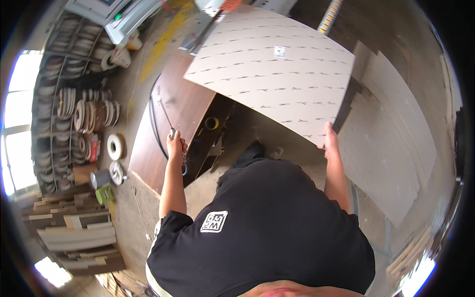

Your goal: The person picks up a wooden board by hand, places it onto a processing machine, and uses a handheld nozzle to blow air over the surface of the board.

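Observation:
My left hand (176,145) is closed round an air blow gun (172,132), its thin nozzle pointing forward over a brown wood-grain board (170,101). A black hose (151,116) curves along the left of the gun. In my right hand (331,140) is the near right corner of a large pale panel (277,74), covered in rows of small print and bearing a small white label (279,52). The fingers under the panel are partly hidden. Its far edge reaches the machine at the top.
A yellow tape roll (212,123) sits in the dark gap beside the brown board. Grey boards (391,133) lie to the right. On the left stand a rack of edging rolls (52,104), a white roll (115,147), a green container (104,194) and stacked board offcuts (76,237).

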The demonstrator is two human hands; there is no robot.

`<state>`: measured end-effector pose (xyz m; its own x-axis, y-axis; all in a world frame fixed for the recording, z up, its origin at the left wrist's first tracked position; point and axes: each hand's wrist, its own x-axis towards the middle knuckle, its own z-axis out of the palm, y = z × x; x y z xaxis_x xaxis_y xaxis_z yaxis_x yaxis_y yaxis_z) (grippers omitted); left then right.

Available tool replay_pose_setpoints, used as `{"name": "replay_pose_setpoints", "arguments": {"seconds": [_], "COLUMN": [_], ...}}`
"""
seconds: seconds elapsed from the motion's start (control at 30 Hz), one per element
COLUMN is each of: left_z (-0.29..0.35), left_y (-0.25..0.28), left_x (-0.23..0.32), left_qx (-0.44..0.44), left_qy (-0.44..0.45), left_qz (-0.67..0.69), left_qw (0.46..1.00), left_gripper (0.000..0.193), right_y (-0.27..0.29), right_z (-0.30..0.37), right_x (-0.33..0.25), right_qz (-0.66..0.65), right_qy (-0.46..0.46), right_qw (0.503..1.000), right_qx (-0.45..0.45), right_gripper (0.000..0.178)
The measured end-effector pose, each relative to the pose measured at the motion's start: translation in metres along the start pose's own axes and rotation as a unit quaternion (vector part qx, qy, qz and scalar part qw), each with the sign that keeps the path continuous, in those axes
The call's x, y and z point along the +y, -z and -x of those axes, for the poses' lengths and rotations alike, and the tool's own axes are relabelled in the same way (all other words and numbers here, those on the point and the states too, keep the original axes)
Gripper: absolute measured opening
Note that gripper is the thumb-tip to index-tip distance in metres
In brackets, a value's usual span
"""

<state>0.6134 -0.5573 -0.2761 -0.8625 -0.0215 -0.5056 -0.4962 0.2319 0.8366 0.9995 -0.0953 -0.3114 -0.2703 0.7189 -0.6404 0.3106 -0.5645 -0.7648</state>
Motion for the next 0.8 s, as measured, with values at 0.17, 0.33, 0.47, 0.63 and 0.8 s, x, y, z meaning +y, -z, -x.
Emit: {"name": "replay_pose_setpoints", "arguments": {"seconds": [0.17, 0.33, 0.47, 0.63, 0.8], "left_z": [-0.007, 0.011, 0.018, 0.010, -0.021], "left_y": [-0.138, -0.164, -0.089, -0.020, -0.017], "left_x": [-0.004, -0.010, 0.013, 0.055, 0.074], "left_qx": [-0.104, -0.522, -0.616, -0.508, -0.150], "left_qy": [-0.010, 0.000, 0.050, 0.082, 0.026], "left_qz": [0.104, -0.189, -0.472, -0.389, -0.158], "left_qw": [0.989, 0.832, 0.629, 0.764, 0.976], "left_gripper": [0.023, 0.012, 0.025, 0.021, 0.019], "right_y": [0.003, 0.002, 0.001, 0.006, -0.009], "right_z": [0.006, 0.012, 0.009, 0.000, -0.016], "right_x": [-0.008, -0.014, -0.012, 0.001, 0.001], "right_qz": [-0.028, 0.041, 0.047, 0.078, -0.125], "right_qy": [0.018, 0.016, -0.016, -0.039, 0.020], "right_qw": [0.998, 0.999, 0.999, 0.996, 0.990], "right_qx": [-0.048, 0.005, -0.011, -0.026, -0.066], "right_gripper": [0.050, 0.063, 0.068, 0.071, 0.063]}}
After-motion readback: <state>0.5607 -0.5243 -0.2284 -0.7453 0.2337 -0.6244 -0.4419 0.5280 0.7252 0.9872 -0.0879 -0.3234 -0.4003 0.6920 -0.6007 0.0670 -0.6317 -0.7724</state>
